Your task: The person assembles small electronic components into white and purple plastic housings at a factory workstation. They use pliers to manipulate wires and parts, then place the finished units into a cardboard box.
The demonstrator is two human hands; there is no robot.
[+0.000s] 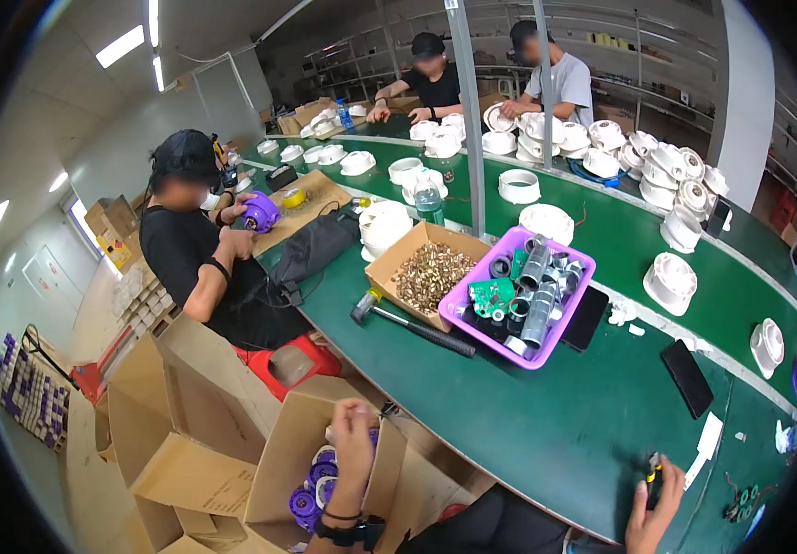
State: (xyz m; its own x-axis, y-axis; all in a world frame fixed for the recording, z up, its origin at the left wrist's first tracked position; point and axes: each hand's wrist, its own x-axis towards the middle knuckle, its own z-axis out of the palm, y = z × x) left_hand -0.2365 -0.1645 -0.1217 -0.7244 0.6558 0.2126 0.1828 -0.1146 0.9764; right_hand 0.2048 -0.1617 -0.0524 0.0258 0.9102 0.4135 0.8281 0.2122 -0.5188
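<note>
My left hand [353, 434] is raised over an open cardboard box [278, 446], its fingers curled together; whether anything is between them I cannot make out. Inside the box lie several purple-and-white round parts [306, 505], partly hidden by my forearm. At the lower right, my right hand [654, 511] is closed around a small black-and-yellow hand tool [653, 469] just above the green work table [509, 425]. A white paper strip [705, 448] lies beside that hand, and small green circuit boards with wires [743, 501] are farther right.
A purple tray [455, 317] of metal tubes and circuit boards stands beside a carton of brass-coloured pieces [431, 277]. A hammer [412, 323] and dark phone [686, 379] lie on the table. White housings [671, 282] line the green conveyor beyond. A co-worker [197, 231] at left holds a purple part.
</note>
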